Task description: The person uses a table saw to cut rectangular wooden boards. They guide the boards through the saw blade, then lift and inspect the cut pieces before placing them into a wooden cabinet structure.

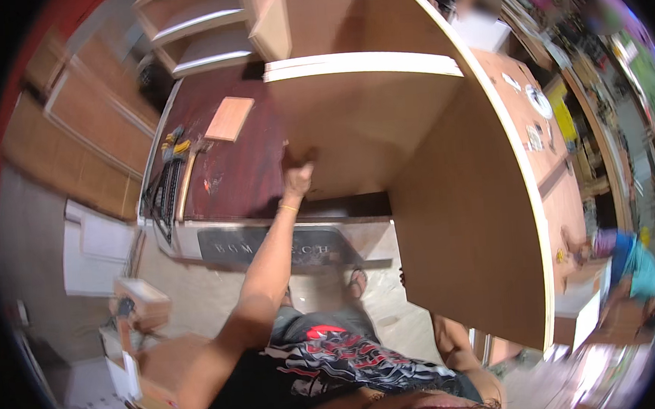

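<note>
A large brown wooden cabinet frame (pixel 462 196) with pale cut edges stands tilted over a dark red worktable (pixel 247 176). My left hand (pixel 298 178) is closed on the left edge of its inner panel, the arm stretched forward. Most of my right hand is hidden behind the cabinet's right side panel; only the fingertips (pixel 402 276) show, curled round that panel's near edge. To the left of the cabinet, a small light wooden board (pixel 229 119) lies on the worktable. A hammer (pixel 187 184) with a wooden handle rests near the table's left edge.
Black and yellow tools (pixel 176 145) lie by the hammer. Behind stands a wooden shelf unit (pixel 201 32). Another bench (pixel 520 110) with a roll of white tape (pixel 539 101) is at right. Other people are at the far right. Wooden boxes (pixel 142 302) stand at lower left.
</note>
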### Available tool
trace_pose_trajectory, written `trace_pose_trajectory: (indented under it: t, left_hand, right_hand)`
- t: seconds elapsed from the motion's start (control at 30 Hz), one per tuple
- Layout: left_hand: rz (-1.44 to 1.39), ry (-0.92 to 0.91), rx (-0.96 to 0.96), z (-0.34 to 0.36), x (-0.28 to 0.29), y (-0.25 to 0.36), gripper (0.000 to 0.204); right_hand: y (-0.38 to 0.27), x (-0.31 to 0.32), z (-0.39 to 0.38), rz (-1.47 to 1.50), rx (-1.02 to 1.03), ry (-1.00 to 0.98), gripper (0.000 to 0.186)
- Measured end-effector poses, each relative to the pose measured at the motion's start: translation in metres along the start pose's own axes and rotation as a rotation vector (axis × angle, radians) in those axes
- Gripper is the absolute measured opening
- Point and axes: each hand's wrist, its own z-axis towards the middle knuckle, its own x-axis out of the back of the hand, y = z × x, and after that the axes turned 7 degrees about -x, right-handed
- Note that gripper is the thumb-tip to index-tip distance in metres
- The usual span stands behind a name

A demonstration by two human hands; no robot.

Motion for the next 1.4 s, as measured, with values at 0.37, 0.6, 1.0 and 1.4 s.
trace_pose_trajectory:
  t: [0.37, 0.6, 1.0, 1.4]
  left_hand:
    - [-0.666, 0.248, -0.173, -0.127, 0.083, -0.129, 0.041]
    - [-0.796, 0.262, -0.184, -0.148, 0.146, -0.109, 0.086]
    - [-0.398, 0.25, -0.139, -0.066, 0.18, 0.124, 0.046]
    - [-0.15, -0.136, -0.215, -0.014, 0.111, 0.266, 0.057]
  right_hand:
    - [0.178, -0.054, -0.138, 0.323, 0.054, -0.095, 0.063]
    - [0.228, -0.068, -0.179, 0.467, 0.01, -0.172, 0.064]
    - [0.136, -0.105, -0.315, 0.632, 0.718, -0.167, 0.078]
    - [0.122, -0.073, -0.23, 0.433, 0.616, 0.14, 0.084]
